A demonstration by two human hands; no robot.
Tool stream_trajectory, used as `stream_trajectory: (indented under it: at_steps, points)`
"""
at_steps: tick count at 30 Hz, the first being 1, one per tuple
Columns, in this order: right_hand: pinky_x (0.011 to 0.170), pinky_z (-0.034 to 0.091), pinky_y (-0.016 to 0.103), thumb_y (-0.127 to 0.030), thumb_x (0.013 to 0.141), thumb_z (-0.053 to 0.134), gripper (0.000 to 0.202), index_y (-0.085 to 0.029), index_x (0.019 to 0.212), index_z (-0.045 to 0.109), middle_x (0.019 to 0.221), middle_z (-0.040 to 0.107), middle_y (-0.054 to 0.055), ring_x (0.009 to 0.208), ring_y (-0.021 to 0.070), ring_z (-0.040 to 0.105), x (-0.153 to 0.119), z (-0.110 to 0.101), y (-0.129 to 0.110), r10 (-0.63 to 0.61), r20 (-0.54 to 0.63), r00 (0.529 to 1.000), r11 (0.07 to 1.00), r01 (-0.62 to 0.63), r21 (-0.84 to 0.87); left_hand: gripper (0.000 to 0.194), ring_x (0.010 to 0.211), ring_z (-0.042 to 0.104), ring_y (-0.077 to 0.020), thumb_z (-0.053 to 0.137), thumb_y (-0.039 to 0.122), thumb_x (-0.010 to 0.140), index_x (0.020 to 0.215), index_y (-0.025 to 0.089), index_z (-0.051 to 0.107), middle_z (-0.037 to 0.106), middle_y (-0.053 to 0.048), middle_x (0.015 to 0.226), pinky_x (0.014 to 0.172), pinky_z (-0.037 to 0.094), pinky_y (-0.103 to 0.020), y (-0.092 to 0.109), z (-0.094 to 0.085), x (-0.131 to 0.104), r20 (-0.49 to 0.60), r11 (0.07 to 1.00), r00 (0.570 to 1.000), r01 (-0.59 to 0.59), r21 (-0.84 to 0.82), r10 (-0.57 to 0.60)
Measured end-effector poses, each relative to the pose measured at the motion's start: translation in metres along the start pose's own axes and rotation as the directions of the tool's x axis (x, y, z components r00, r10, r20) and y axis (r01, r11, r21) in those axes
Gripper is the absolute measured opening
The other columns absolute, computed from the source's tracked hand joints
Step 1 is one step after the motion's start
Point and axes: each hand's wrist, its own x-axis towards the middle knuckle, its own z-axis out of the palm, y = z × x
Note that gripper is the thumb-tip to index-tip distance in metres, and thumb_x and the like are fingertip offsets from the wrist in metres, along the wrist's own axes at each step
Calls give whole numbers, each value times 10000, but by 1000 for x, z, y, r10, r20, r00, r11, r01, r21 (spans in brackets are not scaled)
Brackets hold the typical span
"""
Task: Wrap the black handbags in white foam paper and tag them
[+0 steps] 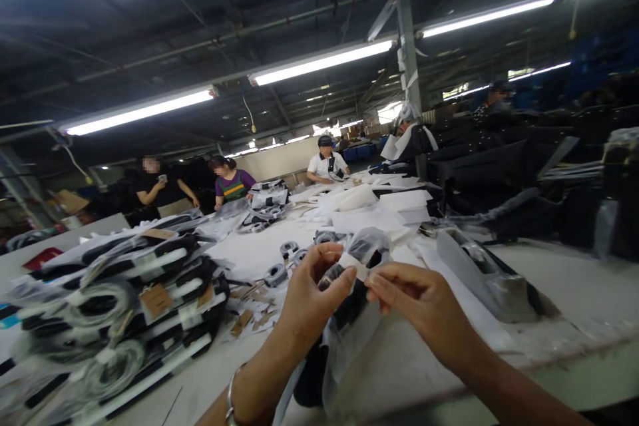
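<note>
Between my hands is a small white tag [353, 266]. My left hand [319, 289] pinches it between thumb and fingers, with something dark and coiled partly hidden in the palm. The fingertips of my right hand [407, 289] are pressed together at the tag's right edge. Below them lies a black item in clear plastic [313, 373], running toward the table's front edge. More clear plastic over something dark [369, 246] shows just behind my hands.
Stacked black and white bundles with coiled tubing [104, 306] fill the table's left. Small grey coils [275, 274] and brown tags [242, 323] lie left of my hands. White sheets [374, 216] spread behind. A plastic-wrapped piece [484, 273] is at right. Several people are beyond the table.
</note>
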Motion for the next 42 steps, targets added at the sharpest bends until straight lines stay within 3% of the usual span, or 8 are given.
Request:
stream_trajectory:
  at_steps: [5,19,23,27,29,31,37,42]
  points:
    - [496,445,262,-566,782,725,381,-203,667,739,620,678,22,503,142,547,14,11,10,74,-18,997,997,-74,-19,402,1006,653,-205,737,406,833,1146,202,588,699,-60,1054,885,487,-318,-3,-4,-1,8,1000,999,-31,1,31]
    - [394,338,220,-619,720,731,468,-187,572,630,430,561,-15,375,106,468,31,7,43,218,67,974,975,-220,29,508,875,652,-162,796,477,769,1161,206,620,714,-61,1078,778,478,-264,4,-6,-3,121,945,979,190,-268,-163]
    - [437,420,243,-628,773,707,473,-191,600,653,513,631,8,434,132,547,24,-3,47,184,-25,983,980,-185,-67,539,854,647,-156,807,478,751,1171,202,614,711,-54,1027,760,475,-252,5,-9,-3,82,931,979,204,-304,-188]
    - [642,599,375,-673,800,669,531,-214,1054,748,714,739,46,632,235,704,3,-6,31,134,-149,980,991,-133,14,587,849,650,-166,819,521,715,1166,210,609,710,-49,1010,752,478,-260,7,-10,-2,35,940,978,209,-272,-207]
    - [806,617,460,-673,798,682,746,-235,1392,575,878,774,64,840,286,743,-5,-2,19,135,-110,985,986,-122,115,586,865,646,-168,818,532,710,1157,214,610,706,-48,1017,754,479,-262,8,-9,-2,18,951,980,195,-241,-197]
    - [963,563,503,-648,812,695,907,-250,1550,349,1022,773,75,1041,298,712,-9,2,7,133,-21,991,973,-126,195,561,874,641,-167,810,533,717,1136,217,612,696,-48,1034,756,481,-263,10,-8,-3,5,962,985,171,-213,-174]
    - [1059,506,495,-577,854,704,1071,-242,1611,25,1183,729,110,1207,280,636,-5,13,-5,189,99,977,909,-212,360,457,850,604,-151,782,507,754,1070,228,606,648,-32,1069,746,476,-258,9,-11,-4,-80,988,991,101,-120,-111]
    - [996,562,503,-615,804,724,1097,-251,1613,79,1187,724,118,1140,314,673,-4,15,-3,243,114,963,883,-269,385,382,900,585,-168,757,470,784,1027,222,597,612,-31,1022,740,466,-246,6,-9,-9,-68,998,998,-4,-57,1]
